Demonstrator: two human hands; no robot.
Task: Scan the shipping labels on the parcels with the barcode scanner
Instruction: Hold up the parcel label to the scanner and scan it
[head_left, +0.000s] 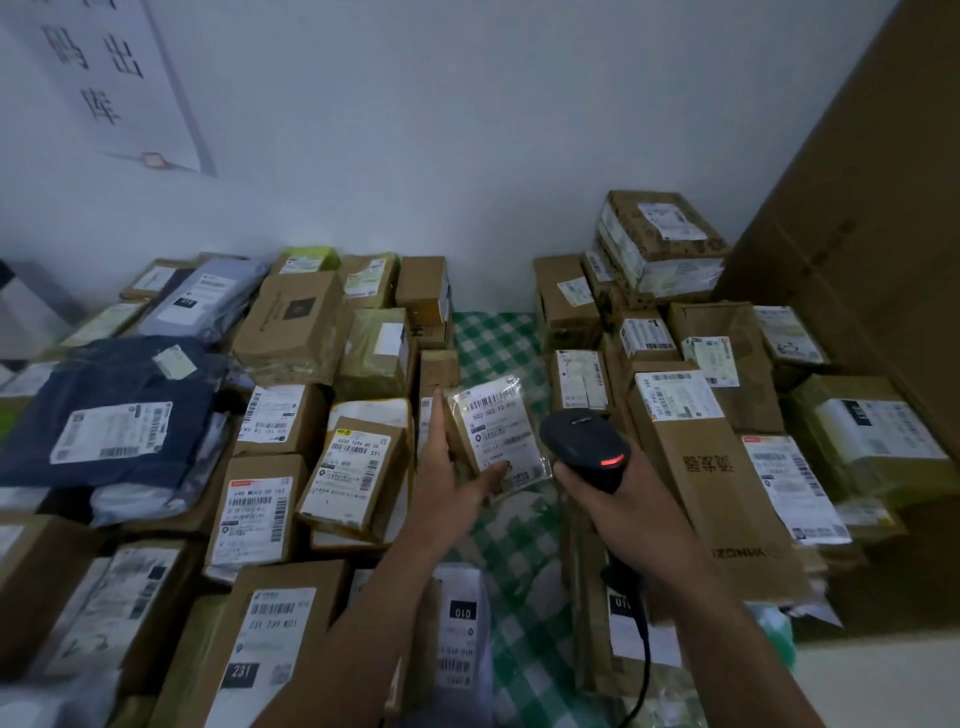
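Head view: parcel (496, 431) apparently pinched between left fingers (438, 415) and thumb (493, 475), scanner (584, 447) beside.

left hand (441, 467) pinches a parcel (496, 431), right hand (618, 512) grips the scanner (584, 441), forearms extended.

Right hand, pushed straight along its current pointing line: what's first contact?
Probably the small labelled parcel that the left hand holds up; the scanner in the right hand leads and sits just right of it. Depth unclear.

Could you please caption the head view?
Left hand holds a labelled parcel before the barcode scanner gripped in the right hand.
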